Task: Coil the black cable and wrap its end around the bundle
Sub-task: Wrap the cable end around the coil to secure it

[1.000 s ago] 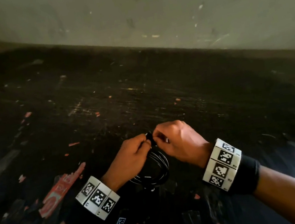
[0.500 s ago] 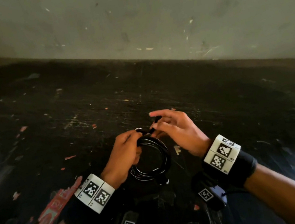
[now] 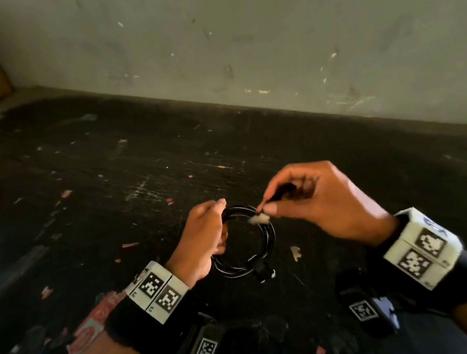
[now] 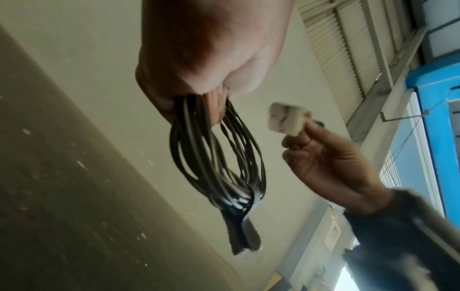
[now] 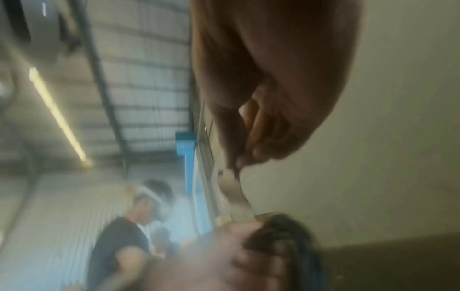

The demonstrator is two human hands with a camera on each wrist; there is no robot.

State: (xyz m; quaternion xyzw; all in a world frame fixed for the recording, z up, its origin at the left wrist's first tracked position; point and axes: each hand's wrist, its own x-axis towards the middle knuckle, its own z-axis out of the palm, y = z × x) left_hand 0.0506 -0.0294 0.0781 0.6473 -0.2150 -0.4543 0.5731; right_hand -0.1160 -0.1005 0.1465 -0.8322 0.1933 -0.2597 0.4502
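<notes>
Above the dark table (image 3: 131, 163), left hand (image 3: 202, 240) grips the coiled black cable (image 3: 267, 239); right hand (image 3: 320, 202) fingers pinch its white end (image 3: 259, 219).

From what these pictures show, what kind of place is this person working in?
Probably a workshop or warehouse-type hall. The work surface is black, scratched and littered with scraps, against a scuffed wall. The wrist views show a high ribbed metal roof with a tube light, and louvred vents.
</notes>
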